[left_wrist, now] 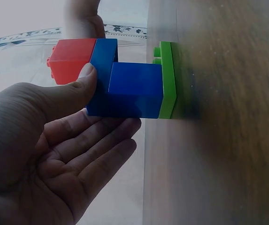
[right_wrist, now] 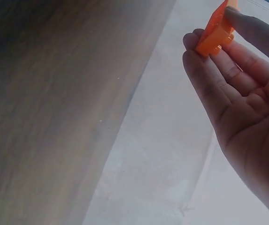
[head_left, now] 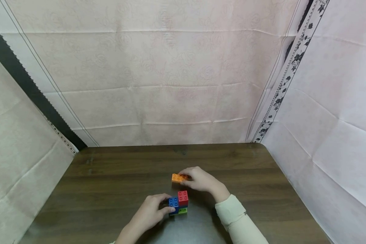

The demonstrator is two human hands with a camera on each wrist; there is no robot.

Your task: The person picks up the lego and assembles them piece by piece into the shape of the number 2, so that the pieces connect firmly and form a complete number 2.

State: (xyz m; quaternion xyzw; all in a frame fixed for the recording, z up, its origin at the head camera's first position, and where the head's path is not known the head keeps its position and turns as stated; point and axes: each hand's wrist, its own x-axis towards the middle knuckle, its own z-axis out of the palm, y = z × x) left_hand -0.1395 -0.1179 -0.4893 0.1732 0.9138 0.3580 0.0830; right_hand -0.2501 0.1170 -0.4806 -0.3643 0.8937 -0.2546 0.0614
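Note:
A small stack of toy building bricks stands on the table. Its base is a thin green brick [left_wrist: 168, 86], above it sit a blue brick [left_wrist: 136, 89] and a second blue brick [left_wrist: 101, 70], and a red brick [head_left: 183, 197] tops it. My left hand [head_left: 150, 210] holds the stack from the left, its thumb on the upper blue brick. Beyond the stack, my right hand [head_left: 202, 179] pinches an orange brick [head_left: 177, 178] between thumb and fingers. The right wrist view shows this orange brick [right_wrist: 209, 41] tilted and raised off the table.
The brown wooden table [head_left: 122, 176] has rounded far corners. Pale cloth hangs behind it [head_left: 170, 101] and along both sides, with a dark strip [head_left: 39, 91] at left and a floral border [head_left: 280, 95] at right.

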